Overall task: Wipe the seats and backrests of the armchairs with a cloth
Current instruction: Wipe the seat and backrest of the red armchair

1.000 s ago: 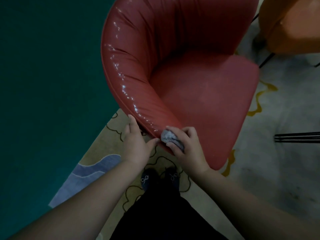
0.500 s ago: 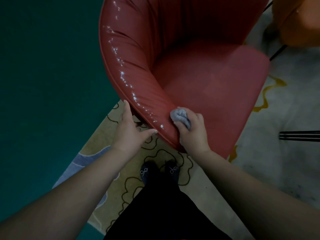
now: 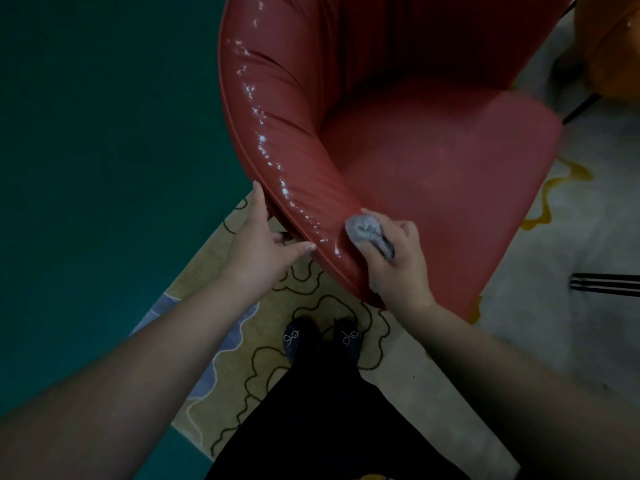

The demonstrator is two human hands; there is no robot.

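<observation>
A pair of dark shoes (image 3: 320, 339) with small bow trims is standing on a patterned rug (image 3: 304, 299) at the bottom of the view. Just beyond, the left hand (image 3: 263, 240) is cupping the outer edge of the red armchair (image 3: 433, 161), fingers straight along the outside of the curved backrest and thumb lying on its rim. Beside it, the right hand (image 3: 398, 261) is gripping a balled grey cloth (image 3: 367, 232), fingers curled round it, and pressing it against the inner face of the backrest near the glossy rim. Farther off, an orange armchair (image 3: 609, 46) is sitting at the upper right corner.
</observation>
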